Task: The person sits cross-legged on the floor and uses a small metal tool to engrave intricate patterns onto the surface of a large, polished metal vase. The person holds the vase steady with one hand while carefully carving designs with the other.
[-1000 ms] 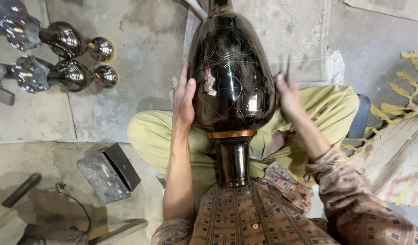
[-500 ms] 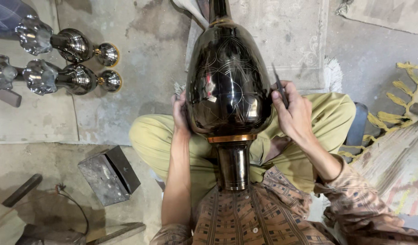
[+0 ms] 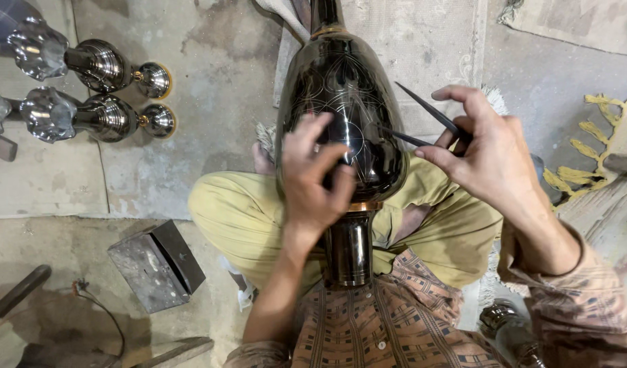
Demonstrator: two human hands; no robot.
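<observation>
A large glossy black metal vase (image 3: 347,88) with fine engraved gold lines lies along my lap, its neck pointing away and its foot (image 3: 349,249) toward my chest. My left hand (image 3: 317,174) rests on the front of the vase's belly, fingers spread and pressing on it. My right hand (image 3: 487,153) is lifted to the right of the vase and pinches a thin dark two-pronged engraving tool (image 3: 422,119), whose tips hover just over the vase's right side.
Two shiny dark metal vases (image 3: 88,65) (image 3: 95,119) with flared mouths lie on the concrete floor at the upper left. A grey metal block (image 3: 157,266) sits left of my knee, with a hammer handle (image 3: 17,292) and cable nearby. A fringed rug (image 3: 599,177) lies right.
My left hand slid from the vase's left side onto its front. My right hand came off the vase's right flank and now holds the tool raised beside it.
</observation>
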